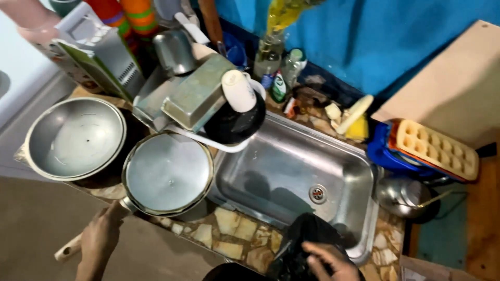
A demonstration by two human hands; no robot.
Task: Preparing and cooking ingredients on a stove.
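Black, crumpled plastic, a soft bag [304, 234] with a dull sheen, sits at the near rim of the sink [333, 161], and the right hand [328, 260] lies on top of it, fingers [315, 247] curled into the folds and gripping the bag. The sink is a rectangular basin of scuffed stainless steel with a round drain [317, 193] in its floor and nothing else inside it. The left hand [101, 237] rests at the front edge of the bench [229, 231], closed around the pale handle [70, 248] of a frying pan [167, 173], a round shallow pan of grey metal that holds nothing. The bench top is a mosaic of irregular tan stone pieces set in dark grout. Just left of the pan, a wide steel bowl [75, 138] with a smooth, shiny inside stands empty. Behind these, things are stacked: a rectangular metal loaf tin [198, 93] lying upside down, a white mug [238, 91] tipped over on a black round pot [234, 122], and a box grater [112, 60] with a green side. Right of the sink, an orange ice tray [435, 148] with rows of round hollows lies on a blue container [388, 151], near a small steel kettle [403, 195].
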